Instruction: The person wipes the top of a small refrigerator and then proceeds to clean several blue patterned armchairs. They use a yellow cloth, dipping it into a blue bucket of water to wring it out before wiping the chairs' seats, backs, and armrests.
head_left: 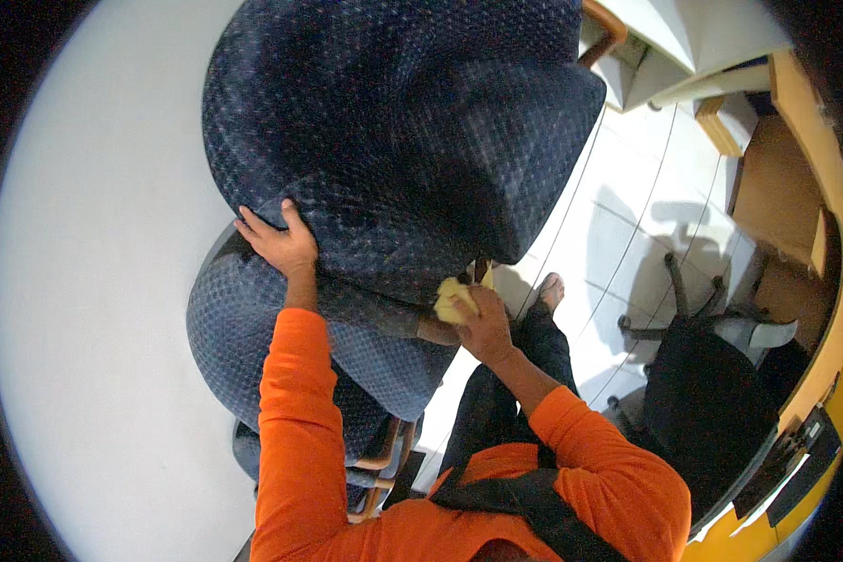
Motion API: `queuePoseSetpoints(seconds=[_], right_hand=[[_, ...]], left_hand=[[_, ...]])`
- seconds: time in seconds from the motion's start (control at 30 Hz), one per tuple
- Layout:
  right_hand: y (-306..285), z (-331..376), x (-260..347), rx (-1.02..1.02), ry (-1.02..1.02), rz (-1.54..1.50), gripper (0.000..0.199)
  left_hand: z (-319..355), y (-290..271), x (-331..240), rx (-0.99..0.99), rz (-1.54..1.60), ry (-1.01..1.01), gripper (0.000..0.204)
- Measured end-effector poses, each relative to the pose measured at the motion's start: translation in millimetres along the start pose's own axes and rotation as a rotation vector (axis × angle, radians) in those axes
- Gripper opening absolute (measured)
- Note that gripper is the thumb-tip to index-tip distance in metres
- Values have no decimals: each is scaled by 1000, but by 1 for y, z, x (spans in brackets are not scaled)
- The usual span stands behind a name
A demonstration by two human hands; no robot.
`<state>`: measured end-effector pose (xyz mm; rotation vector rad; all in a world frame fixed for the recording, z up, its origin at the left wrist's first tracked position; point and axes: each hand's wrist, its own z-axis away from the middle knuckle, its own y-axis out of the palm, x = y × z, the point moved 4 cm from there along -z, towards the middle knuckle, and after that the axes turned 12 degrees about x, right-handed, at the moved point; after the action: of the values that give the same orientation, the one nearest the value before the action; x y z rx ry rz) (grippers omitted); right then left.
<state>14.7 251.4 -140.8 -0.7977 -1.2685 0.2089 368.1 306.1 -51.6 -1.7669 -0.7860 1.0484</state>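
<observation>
A chair with dark blue patterned upholstery (375, 122) fills the upper middle of the head view. My left hand (286, 248) lies on its lower left edge, fingers spread and holding nothing. My right hand (485, 328) is closed round a crumpled yellow cloth (451, 301), at the chair's lower corner beside a short piece of its brown frame (482, 269). Whether the cloth touches the frame I cannot tell. Close below stands a second blue upholstered chair (239, 323), partly hidden behind my left forearm.
A white wall (103, 281) runs along the left. Brown wooden armrests (384, 450) show near my left arm. On the right are white floor tiles (595, 244), a black swivel chair (702, 384) and a wooden desk (782, 187). My foot (552, 291) rests on the tiles.
</observation>
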Motion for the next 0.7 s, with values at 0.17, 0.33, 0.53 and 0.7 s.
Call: queuePoseSetpoints(seconds=[0.17,0.33,0.53,0.7], right_hand=[[27,31,-26,-357,439,-625,47],[77,31,-112,-229,911,-810,34],[100,31,-144,-545,1041,-1216,31],[125,6,-146,-341,999,-1029,51]], left_hand=[[-2,2,3,4,-64,16,82],[-3,1,1,61,-82,-18,82],[-6,3,5,88,-111,-4,84],[-5,5,18,114,-102,-18,85]])
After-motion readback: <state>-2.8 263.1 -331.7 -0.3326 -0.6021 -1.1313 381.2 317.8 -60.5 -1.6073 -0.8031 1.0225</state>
